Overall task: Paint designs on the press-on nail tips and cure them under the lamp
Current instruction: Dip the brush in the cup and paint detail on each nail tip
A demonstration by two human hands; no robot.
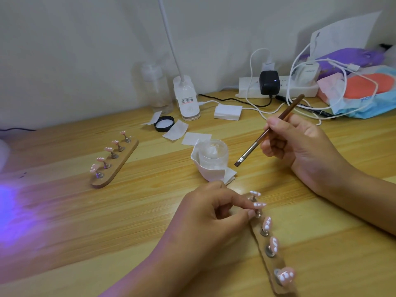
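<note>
Head view: my left hand (204, 214) pinches a nail-tip peg (258, 213) on the near holder (278, 263); my right hand (300, 146) grips the brush (252, 147).

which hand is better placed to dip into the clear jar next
Right. The right hand grips the brush, with its bristles hanging just beside the clear jar. The left hand is occupied, pinching a nail stand on the near holder.
</note>
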